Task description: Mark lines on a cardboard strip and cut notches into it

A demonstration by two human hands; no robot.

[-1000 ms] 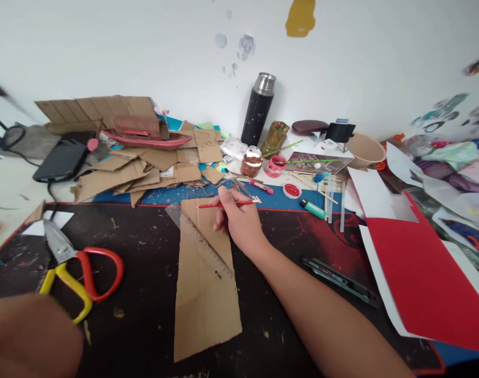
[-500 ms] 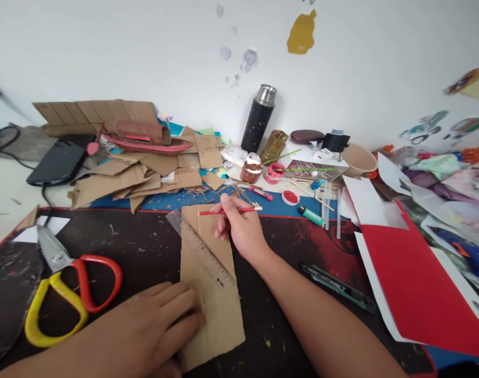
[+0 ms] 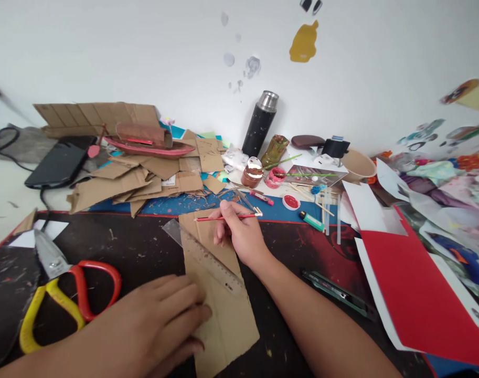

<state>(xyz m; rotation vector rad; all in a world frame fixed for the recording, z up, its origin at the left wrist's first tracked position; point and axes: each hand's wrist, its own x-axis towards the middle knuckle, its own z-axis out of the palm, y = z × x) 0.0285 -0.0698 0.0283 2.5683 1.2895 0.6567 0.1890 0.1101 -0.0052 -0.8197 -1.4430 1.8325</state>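
Note:
My right hand (image 3: 243, 231) is closed around a thin red pencil (image 3: 208, 218) with a pale end, held sideways above the far end of a cardboard strip (image 3: 223, 331). Across this strip, at a slant, lies a clear plastic ruler (image 3: 208, 257). Its far-left end sticks out past the cardboard edge. My left hand (image 3: 172, 315) is at the strip's near left edge, fingers together and bent over the cardboard, with the thumb lower down. How firmly it grips is partly hidden under the hand.
Scissors (image 3: 80, 278) with red and yellow handles lie at left. A green utility knife (image 3: 337, 294) and red paper (image 3: 424, 278) are at right. Behind stand a cardboard pile (image 3: 113, 184), a model boat (image 3: 152, 148), paint jars (image 3: 252, 174) and a black flask (image 3: 259, 123).
The cardboard strip has turned, its near end swinging right, and the ruler has turned slightly with it. My left hand has moved a little right. The pencil stays in my right hand.

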